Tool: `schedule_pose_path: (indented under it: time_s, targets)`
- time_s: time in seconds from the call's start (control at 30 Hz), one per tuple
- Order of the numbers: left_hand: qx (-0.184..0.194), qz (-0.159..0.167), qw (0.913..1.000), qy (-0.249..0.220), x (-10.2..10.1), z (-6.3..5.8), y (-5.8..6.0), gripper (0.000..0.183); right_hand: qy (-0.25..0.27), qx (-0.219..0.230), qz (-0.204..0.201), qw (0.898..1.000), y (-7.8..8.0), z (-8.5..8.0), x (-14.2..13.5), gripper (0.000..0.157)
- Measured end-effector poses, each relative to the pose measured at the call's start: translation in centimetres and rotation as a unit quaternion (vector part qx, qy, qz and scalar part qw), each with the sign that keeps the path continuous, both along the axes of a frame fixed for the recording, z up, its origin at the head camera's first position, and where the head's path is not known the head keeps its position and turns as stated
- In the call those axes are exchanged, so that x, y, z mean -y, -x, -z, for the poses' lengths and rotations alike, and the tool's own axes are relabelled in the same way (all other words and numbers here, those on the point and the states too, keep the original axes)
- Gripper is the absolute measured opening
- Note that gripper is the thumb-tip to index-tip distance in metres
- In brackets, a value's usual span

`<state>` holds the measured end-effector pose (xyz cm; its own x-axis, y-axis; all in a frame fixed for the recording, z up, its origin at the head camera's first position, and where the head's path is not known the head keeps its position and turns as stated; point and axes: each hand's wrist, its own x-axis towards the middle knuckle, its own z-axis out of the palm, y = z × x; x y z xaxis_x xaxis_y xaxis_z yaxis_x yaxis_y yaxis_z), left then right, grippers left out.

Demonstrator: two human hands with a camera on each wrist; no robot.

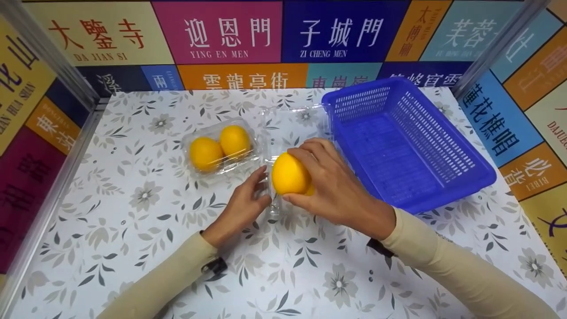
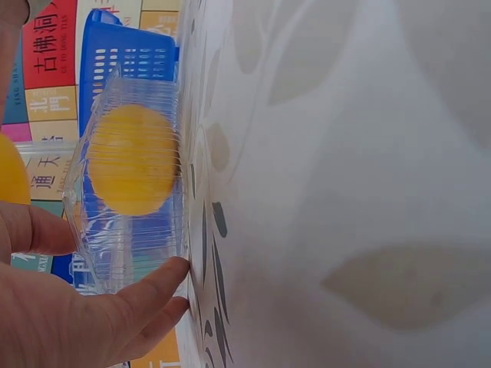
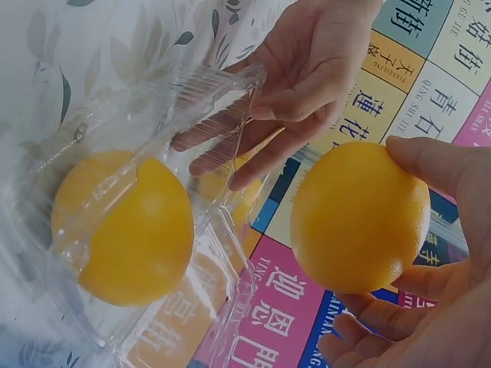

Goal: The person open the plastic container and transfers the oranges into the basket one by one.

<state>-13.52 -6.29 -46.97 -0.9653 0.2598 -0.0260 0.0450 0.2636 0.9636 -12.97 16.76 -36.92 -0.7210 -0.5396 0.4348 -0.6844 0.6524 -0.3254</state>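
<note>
My right hand (image 1: 332,181) grips an orange (image 1: 290,173) with thumb and fingers, above an opened clear plastic clamshell box (image 1: 297,116). Inside that box lies another orange (image 3: 126,230), mostly hidden under the held one in the head view. Beside the box's left wall is my left hand (image 1: 241,206), its fingers extended and relaxed. Its fingertips are right at the plastic wall in the left wrist view, and it holds nothing. To the left stands a second clear clamshell box (image 1: 230,167) with two oranges (image 1: 206,153) in it.
A blue plastic basket (image 1: 376,150) with slotted walls stands at the right, close to the opened box. The flower-patterned tabletop (image 1: 146,230) is bordered by printed panels (image 1: 221,35) at the back and sides.
</note>
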Motion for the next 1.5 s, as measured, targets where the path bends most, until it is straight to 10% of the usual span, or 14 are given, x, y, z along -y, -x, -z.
schedule_pose_path:
  time_s: [1.5]
  targets:
    - [-0.013, 0.007, 0.9996, -0.024, 0.0, 0.5, 0.1, 0.081, 0.061, 0.059, 0.092, 0.992, 5.2, -2.2, -4.8, 0.075]
